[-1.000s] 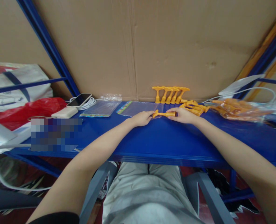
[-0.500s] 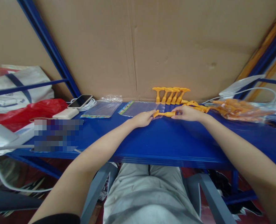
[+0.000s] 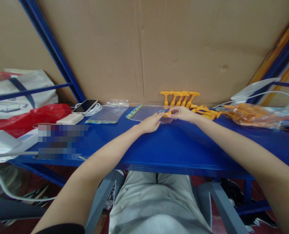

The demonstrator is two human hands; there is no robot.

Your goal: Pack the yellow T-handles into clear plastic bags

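Note:
My left hand (image 3: 150,124) is closed at the right end of a clear plastic bag (image 3: 144,113) with a colourful header strip, lying flat on the blue table. My right hand (image 3: 182,113) pinches the end of an orange plastic toy hammer (image 3: 167,114). The hammer lies level between my hands, its far end at the bag's right end and partly hidden by my left fingers. Just behind my right hand, several more orange toy hammers (image 3: 175,97) stand upright in a row. Others lie in a loose pile (image 3: 205,112) to its right.
A second clear bag (image 3: 106,113) lies to the left, near a phone (image 3: 85,106), coiled white cable and a white block (image 3: 70,119). A filled bag of orange pieces (image 3: 252,113) sits at the right. Cardboard (image 3: 144,48) walls off the back of the blue table (image 3: 173,149).
My right hand has moved left with the toy hammer, bringing its end to the bag and under my left fingers. My left hand has barely moved.

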